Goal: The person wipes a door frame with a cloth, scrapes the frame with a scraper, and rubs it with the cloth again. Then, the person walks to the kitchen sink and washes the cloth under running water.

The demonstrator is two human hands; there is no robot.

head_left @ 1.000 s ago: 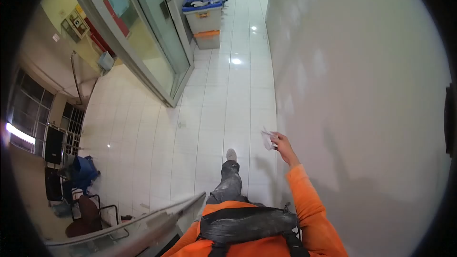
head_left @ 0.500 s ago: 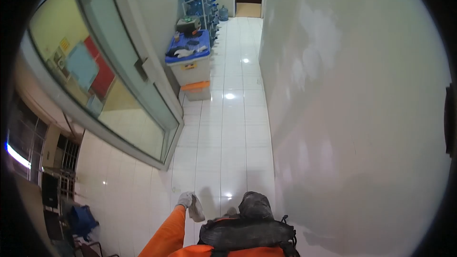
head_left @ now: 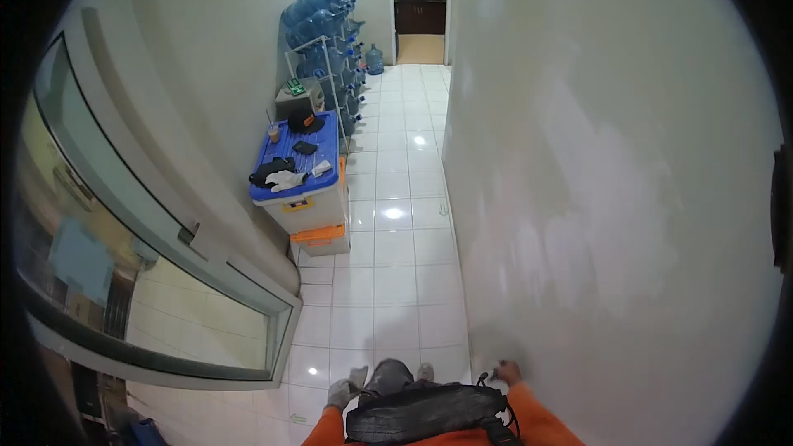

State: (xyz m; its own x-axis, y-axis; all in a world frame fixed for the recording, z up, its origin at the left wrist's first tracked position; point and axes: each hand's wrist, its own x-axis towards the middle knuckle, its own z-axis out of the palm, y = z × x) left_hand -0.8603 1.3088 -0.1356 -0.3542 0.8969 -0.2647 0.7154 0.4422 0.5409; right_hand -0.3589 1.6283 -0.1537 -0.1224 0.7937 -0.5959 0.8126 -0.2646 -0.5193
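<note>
My left hand [head_left: 339, 395], in a pale grey glove, is low in the head view beside my dark trouser leg. It is closed on a limp grey cloth [head_left: 358, 377], which could be a loose glove. My right hand [head_left: 510, 372] is bare, held low near the right wall. Its fingers look curled, with a small dark thing at them that I cannot make out. Between my orange sleeves a black bag [head_left: 425, 413] with straps hangs at my waist.
A glass door [head_left: 206, 314] with a metal frame stands at the left. Beyond it, a storage box with a blue lid [head_left: 326, 142] carries a cap, gloves and small items. Blue water bottles [head_left: 322, 58] fill a rack farther along. A bare wall [head_left: 595, 198] runs along the right.
I have moved forward along the corridor; the box and bottles look nearer. The door has slid leftward and down in view. My right hand has come into view; the left still holds the cloth.
</note>
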